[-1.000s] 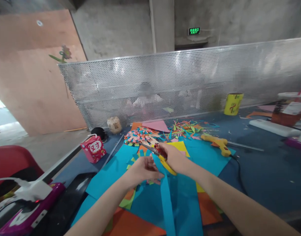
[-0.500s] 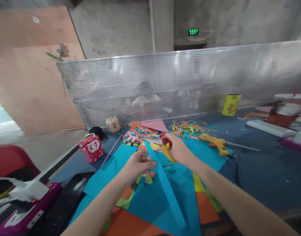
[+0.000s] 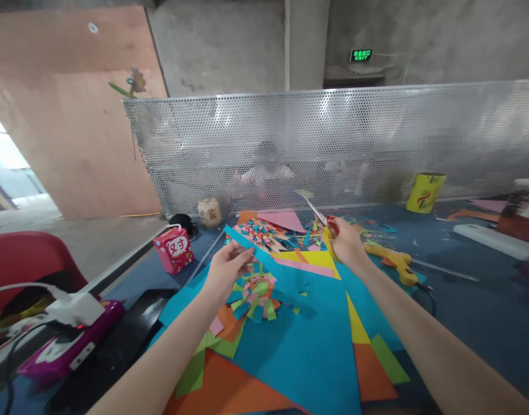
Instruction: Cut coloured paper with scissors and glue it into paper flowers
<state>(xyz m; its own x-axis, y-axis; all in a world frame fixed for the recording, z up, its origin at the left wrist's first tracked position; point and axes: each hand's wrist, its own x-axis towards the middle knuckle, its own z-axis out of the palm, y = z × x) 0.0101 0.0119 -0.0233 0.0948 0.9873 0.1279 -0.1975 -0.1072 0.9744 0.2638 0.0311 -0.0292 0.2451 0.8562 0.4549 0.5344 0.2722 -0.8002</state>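
My left hand [image 3: 230, 264] pinches a long blue paper strip [image 3: 258, 252] between thumb and fingers, above the stacked sheets. In my right hand [image 3: 347, 241] is a pair of scissors [image 3: 329, 233] with yellow and red handles, blades pointing up and to the left, apart from the strip. Below the left hand lies a round fringed paper flower [image 3: 258, 291] in green, pink, orange and blue. It rests on a large blue paper sheet [image 3: 307, 351]. Behind the hands sits a pile of multicoloured fringed paper [image 3: 262, 231].
A yellow glue gun [image 3: 391, 260] lies right of my right hand, with its cord trailing. A pink box [image 3: 174, 249], a purple power strip [image 3: 69, 346] and a black tray are at left. A yellow can-shaped container [image 3: 425, 193] stands by the perforated metal screen [image 3: 229, 150].
The scissors have moved right, away from the blue strip. My left hand has shifted left with the strip, which now slants more flatly. The view has turned slightly left.
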